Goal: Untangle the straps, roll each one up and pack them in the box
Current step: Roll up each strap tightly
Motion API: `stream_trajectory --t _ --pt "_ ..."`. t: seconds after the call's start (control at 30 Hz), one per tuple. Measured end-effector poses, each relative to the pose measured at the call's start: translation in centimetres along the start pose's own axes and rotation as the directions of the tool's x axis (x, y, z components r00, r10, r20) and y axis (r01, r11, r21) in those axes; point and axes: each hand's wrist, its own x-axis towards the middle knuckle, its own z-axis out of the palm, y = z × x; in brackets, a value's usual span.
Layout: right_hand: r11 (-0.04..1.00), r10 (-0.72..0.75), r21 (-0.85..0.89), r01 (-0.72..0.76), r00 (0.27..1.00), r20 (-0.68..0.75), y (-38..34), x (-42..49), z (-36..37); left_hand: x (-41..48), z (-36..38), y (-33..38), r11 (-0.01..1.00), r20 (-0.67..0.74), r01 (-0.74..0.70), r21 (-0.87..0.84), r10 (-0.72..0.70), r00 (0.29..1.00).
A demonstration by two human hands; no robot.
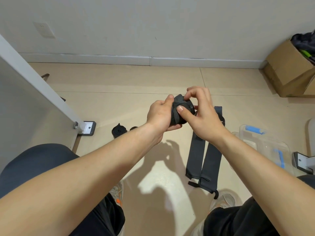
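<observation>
Head view, looking down from a seated person onto a beige tiled floor (119,103). Both bare forearms reach forward and meet at the centre of the scene, above the floor.

The left hand (160,114) cups a dark rolled strap (176,119) from the left and underneath, fingers curled round it and thumb lying over the top. The right hand (201,114) pinches the same roll from the right, thumb pressed on its face and fingers curled over its far edge. The roll looks nearly finished, and the right hand seems to be fastening down its loose tail (the tail itself cannot be made out).

Two flat straps (212,160) lie side by side on the floor, just right of centre, running from near to far. On the left, a finished roll (118,132) sits on the floor. A clear plastic box (265,143) with blue latches stands at the right, with no straps visible inside. A cardboard box (288,70) sits far right against the wall.

The strap is probably soft, light fabric, easy to squeeze but likely to spring open if released. It is best gripped across the whole roll, with one finger kept on the outer end.
</observation>
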Motion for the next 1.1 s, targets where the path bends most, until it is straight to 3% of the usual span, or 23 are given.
stream_trajectory --t 0.1,0.27,0.5,0.57,0.63,0.7,0.77,0.93,1.1 --pt "0.988 0.074 0.121 -0.091 0.987 0.142 0.2 0.0 -0.6 -0.2 -0.1 -0.1 0.999 0.044 0.041 0.026 -0.042 0.998" --pt "0.964 0.098 0.218 -0.155 0.963 0.253 0.2 0.2 -1.0 -0.8 -0.3 0.2 0.991 0.157 0.127 0.041 -0.132 0.979" --pt "0.919 0.285 0.248 -0.305 0.952 0.111 -0.3 0.0 0.5 -1.6 -1.2 0.1 0.981 0.105 0.195 -0.014 -0.192 0.976" --pt "0.915 0.306 0.245 -0.322 0.947 0.102 -0.7 -0.2 1.0 -1.8 -1.2 -0.5 0.991 0.056 0.074 0.109 -0.080 0.995" --pt "0.907 0.322 0.258 -0.334 0.943 0.088 -1.3 -0.5 1.6 -2.0 -1.4 -1.6 0.954 -0.004 -0.128 0.272 0.134 0.991" --pt "0.876 0.345 0.321 -0.360 0.933 0.104 -1.9 -0.9 2.1 -2.2 -1.7 -2.7 0.902 -0.033 -0.287 0.324 0.314 0.949" --pt "0.854 0.370 0.347 -0.389 0.921 0.123 -2.4 -1.1 2.6 -2.5 -2.2 -3.5 0.883 -0.044 -0.340 0.323 0.372 0.927" --pt "0.866 0.460 0.129 -0.484 0.870 0.177 -3.3 -1.8 4.5 -2.7 -3.2 -5.3 0.970 -0.270 -0.204 0.132 0.233 0.934" --pt "0.842 0.491 0.055 -0.536 0.804 0.335 -2.3 -1.9 5.8 -2.2 -4.4 -6.9 0.994 -0.263 -0.099 0.051 0.109 0.959"
